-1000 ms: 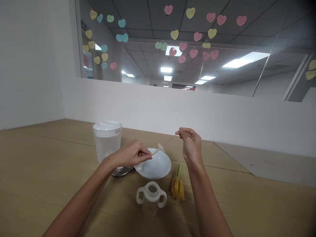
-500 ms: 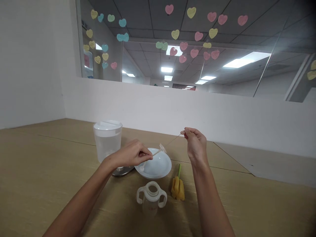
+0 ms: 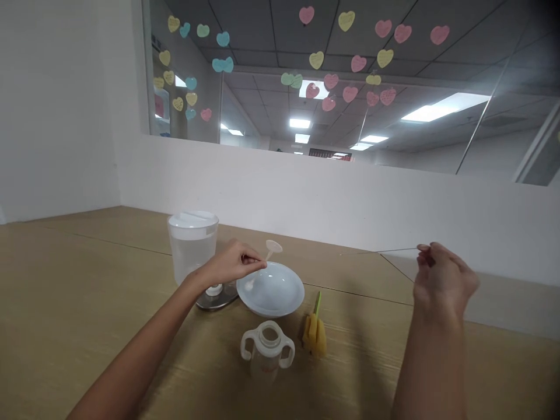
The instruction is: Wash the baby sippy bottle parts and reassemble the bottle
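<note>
My left hand (image 3: 231,261) pinches a pale translucent silicone straw (image 3: 273,247) with a flared disc at its upper end, just above the far left rim of a white bowl (image 3: 289,297). Out to the right, my slightly blurred right hand (image 3: 444,280) is closed on a thin straw brush (image 3: 385,251), which points left; its tip is too faint to make out. The straw and the brush are apart. Below the bowl, a baby cup body (image 3: 266,350) with two handles stands upright, its top uncovered.
A yellow sponge brush (image 3: 315,333) with a green handle lies right of the cup. At the left stands a lidded clear water container (image 3: 192,248); a round metal tray (image 3: 214,301) shows behind my left wrist. The wooden table (image 3: 87,303) meets a white wall (image 3: 284,186).
My right hand has moved far to the right, drawing the thin brush out of the straw. My left hand has shifted slightly up, and the straw's disc end now tips upward.
</note>
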A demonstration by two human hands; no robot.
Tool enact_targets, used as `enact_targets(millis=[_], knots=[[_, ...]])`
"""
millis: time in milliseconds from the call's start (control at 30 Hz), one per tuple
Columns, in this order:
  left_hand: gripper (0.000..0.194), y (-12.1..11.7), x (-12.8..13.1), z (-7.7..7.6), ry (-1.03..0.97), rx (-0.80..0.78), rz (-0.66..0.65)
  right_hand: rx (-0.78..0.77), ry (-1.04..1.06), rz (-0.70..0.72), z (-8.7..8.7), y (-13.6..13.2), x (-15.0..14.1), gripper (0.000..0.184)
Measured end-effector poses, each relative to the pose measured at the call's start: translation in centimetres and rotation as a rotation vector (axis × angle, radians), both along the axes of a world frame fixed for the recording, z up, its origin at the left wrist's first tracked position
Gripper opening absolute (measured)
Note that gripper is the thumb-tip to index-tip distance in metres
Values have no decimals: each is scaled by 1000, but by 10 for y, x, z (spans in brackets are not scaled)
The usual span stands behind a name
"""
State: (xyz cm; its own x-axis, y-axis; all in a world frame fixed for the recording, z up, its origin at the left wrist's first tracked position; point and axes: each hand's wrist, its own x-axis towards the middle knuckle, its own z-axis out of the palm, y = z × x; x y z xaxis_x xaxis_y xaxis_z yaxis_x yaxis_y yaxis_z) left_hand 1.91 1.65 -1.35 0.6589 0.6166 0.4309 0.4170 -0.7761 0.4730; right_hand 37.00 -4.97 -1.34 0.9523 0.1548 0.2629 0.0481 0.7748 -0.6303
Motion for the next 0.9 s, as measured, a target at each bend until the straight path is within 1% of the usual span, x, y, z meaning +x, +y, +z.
enact_targets(millis=[100, 167, 267, 367, 433, 467, 533, 567, 667, 733, 800, 900], knots=[[34, 14, 10, -14, -7, 10, 78, 19, -8, -4, 6, -10, -6, 11], [36, 24, 15, -23, 18, 63, 121, 24, -43, 15, 8, -9, -14, 9], [41, 33, 19, -35, 87, 164, 172, -12, -122, 50, 9, 1, -24, 4], [40, 36, 21, -44, 191, 210, 231, -90, -191, 76, 3, 20, -34, 12], [38, 37, 23, -47, 268, 207, 271, -164, -244, 116, -5, 37, -43, 15], [37, 36, 24, -49, 297, 201, 285, -225, -277, 150, -11, 47, -48, 17], [33, 36, 25, -52, 333, 186, 300, -397, -348, 280, -25, 66, -58, 18], [32, 37, 26, -53, 343, 179, 304, -437, -365, 316, -32, 75, -62, 18], [30, 38, 28, -57, 382, 158, 326, -518, -391, 358, -53, 97, -72, 15], [30, 39, 29, -61, 406, 146, 344, -571, -414, 371, -64, 106, -75, 13], [30, 41, 30, -64, 425, 137, 356, -617, -439, 376, -71, 111, -77, 12], [29, 42, 31, -68, 443, 135, 364, -675, -473, 367, -77, 114, -80, 11]])
